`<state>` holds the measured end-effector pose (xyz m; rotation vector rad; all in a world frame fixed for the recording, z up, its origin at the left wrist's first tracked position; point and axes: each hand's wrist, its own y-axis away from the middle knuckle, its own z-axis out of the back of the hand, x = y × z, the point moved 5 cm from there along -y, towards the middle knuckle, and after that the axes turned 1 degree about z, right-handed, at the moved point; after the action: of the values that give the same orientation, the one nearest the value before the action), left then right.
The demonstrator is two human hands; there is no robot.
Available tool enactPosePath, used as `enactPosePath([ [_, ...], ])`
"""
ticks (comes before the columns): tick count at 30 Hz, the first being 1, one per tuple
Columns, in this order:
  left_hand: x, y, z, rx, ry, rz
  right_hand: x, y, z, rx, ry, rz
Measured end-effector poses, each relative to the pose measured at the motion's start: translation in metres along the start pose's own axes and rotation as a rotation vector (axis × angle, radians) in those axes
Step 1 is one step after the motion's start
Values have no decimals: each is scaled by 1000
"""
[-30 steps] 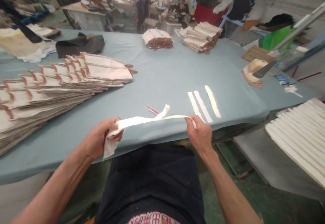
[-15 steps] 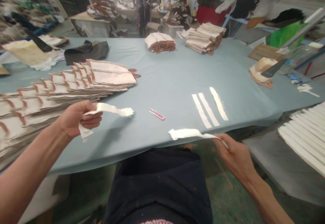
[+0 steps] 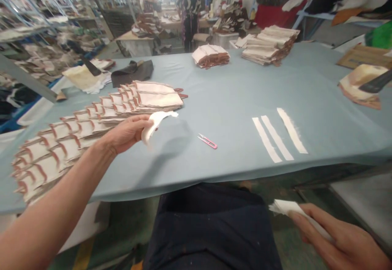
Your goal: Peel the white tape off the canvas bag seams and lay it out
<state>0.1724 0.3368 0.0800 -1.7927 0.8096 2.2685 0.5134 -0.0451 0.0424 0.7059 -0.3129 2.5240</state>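
Note:
My left hand (image 3: 131,130) is closed on a white fabric strip (image 3: 157,119), whose ends hang out on both sides above the table. Low on the right, off the table's front edge, my right hand (image 3: 333,233) grips white fabric strips (image 3: 288,206); their layered, frayed ends stick out past the thumb, and their number is unclear. Three white strips lie apart on the table, among them a frayed one (image 3: 290,130) at the right. Pink thread snips (image 3: 208,141) rest on the cloth between my hands, untouched.
Overlapping stacks of cream fabric pieces with brown edges (image 3: 101,112) run along the table's left. More bundles (image 3: 211,55) and a taller pile (image 3: 269,45) stand at the back. Dark fabric (image 3: 132,73) lies back left; a cream, brown-edged piece (image 3: 361,84) lies at right. People stand beyond.
My right hand has drawn down and right, away from the table edge, its strips now bunched in the fingers. My left hand remains over the left side with its strip; the view has shifted left.

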Motion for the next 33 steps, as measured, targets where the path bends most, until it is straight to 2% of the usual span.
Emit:
enactPosePath([
  [3,48,15,-3,-15,-145,114,10,3,-20,263,-129,-31],
  [5,75,22,-5,-44,-249,145,20,4,-29,353,-186,-56],
  [7,86,27,-3,-116,-351,115,33,4,-34,408,-266,-87],
  [9,81,34,1,-205,-421,58,49,3,-38,469,-373,-134],
  [11,66,46,4,-276,-493,-22,63,1,-40,516,-493,-186],
  [12,57,54,4,-319,-535,-78,70,0,-42,555,-558,-192],
  [13,47,65,0,-332,-674,-188,76,-2,-44,573,-618,-199],
  [14,40,79,-4,-401,-759,-264,80,-4,-45,590,-668,-209],
  [15,40,93,-12,-372,-762,-281,84,-6,-47,599,-707,-219],
  [16,46,107,-26,-264,-678,-247,87,-7,-48,593,-736,-228],
  [17,56,121,-45,-99,-532,-187,89,-9,-49,581,-758,-236],
  [20,93,171,-132,633,-85,83,99,-11,-52,521,-801,-244],
  [21,101,183,-156,738,45,134,103,-10,-53,509,-815,-244],
  [23,106,190,-191,729,231,88,112,-6,-57,528,-845,-243],
  [26,96,182,-222,614,520,-33,123,4,-66,602,-882,-237],
  [29,88,170,-235,504,767,93,127,15,-72,656,-882,-230],
  [33,87,162,-234,366,826,252,124,28,-78,709,-995,-342],
])
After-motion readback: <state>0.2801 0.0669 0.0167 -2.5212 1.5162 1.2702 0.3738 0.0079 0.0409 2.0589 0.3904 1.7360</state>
